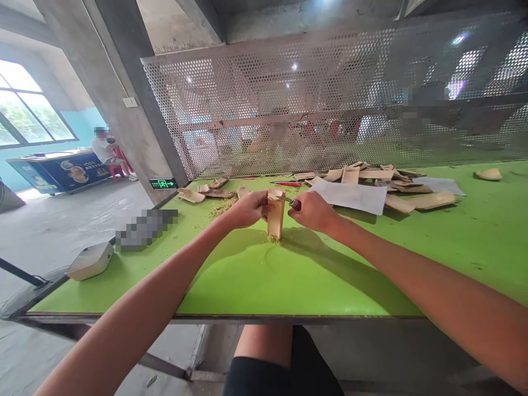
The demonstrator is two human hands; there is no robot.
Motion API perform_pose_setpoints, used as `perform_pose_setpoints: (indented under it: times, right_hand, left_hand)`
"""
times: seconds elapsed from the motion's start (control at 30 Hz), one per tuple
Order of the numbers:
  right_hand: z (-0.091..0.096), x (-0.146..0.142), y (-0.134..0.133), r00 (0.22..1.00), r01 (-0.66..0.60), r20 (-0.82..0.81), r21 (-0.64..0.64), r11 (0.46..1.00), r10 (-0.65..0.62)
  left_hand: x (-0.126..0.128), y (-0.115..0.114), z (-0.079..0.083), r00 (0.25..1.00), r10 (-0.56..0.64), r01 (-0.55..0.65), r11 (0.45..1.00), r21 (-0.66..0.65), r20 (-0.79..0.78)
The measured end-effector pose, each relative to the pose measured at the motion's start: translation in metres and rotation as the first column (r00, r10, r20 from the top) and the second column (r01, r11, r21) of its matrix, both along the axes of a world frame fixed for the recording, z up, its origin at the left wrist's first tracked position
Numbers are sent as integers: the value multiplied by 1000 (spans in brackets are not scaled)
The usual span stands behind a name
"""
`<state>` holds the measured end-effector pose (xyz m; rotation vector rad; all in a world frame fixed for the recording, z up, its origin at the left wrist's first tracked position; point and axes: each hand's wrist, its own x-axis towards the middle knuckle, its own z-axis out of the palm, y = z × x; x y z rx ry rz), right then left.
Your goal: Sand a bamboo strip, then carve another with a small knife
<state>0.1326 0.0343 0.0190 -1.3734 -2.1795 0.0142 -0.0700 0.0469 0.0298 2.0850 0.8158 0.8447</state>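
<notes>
A pale piece of bamboo or wood (274,223) stands upright on the green table, its lower end among thin shavings (273,238). My left hand (251,209) is closed around its upper left side. In my right hand (312,211) is a knife (294,204) with a dark handle, gripped in a fist. Its thin blade reaches left and meets the piece near the top; how deep it sits in the material I cannot tell. More curly shavings (225,207) lie beyond my left hand.
Several split pieces (433,201) are heaped at the back right, beside a white sheet (350,195). Other scraps (192,195) and a red tool (287,183) lie toward the back. A white box (91,259) sits at the left edge. Perforated metal screen (272,110) stands behind the table.
</notes>
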Motion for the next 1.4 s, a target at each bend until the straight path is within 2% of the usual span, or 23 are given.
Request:
perform_pose_setpoints:
  times: [0.13,0.23,0.33,0.43,0.53,0.63,0.73,0.9,1.1,1.17,1.3,1.4]
  right_hand:
    - [1,1,2,1000,-4,-1,-20,1000,4]
    - [-1,3,3,999,2,35,16,1000,-3]
    - [-11,8,5,986,6,169,-13,1000,-4]
    - [-21,12,7,941,-47,330,-82,996,72]
    - [-21,15,10,966,-51,253,-12,999,53]
    - [-10,15,10,995,-26,103,118,993,14]
    - [1,12,6,998,-7,60,172,985,-4]
    - [5,3,1,997,6,72,152,988,-17]
    - [-3,-2,2,998,22,58,86,996,-27]
    - [-10,-3,2,992,14,124,39,999,-19]
    - [-22,-5,-1,944,-52,321,-76,996,73]
    - [-19,-6,0,968,-31,247,-53,998,43]
  left_hand:
    - [-2,3,-3,1000,-5,5,1000,-30,8]
    - [-4,5,-4,1000,1,-1,999,-34,2]
    - [-7,7,-5,999,36,-37,998,-46,-13]
    - [-10,8,-5,999,43,-43,997,-70,-11]
    - [-12,10,-5,999,48,-50,996,-74,-23]
    - [-11,8,-5,997,51,-55,997,-60,-53]
    - [-8,4,-3,997,43,-45,998,-32,-56]
    - [-5,-1,0,998,52,-53,999,-6,-45]
    - [-9,7,-5,999,45,-45,999,-29,-17]
    - [-11,11,-7,999,39,-39,999,-34,-7]
    - [-13,15,-8,1000,11,-10,997,-82,14]
    - [-14,14,-8,1000,8,-8,997,-80,10]
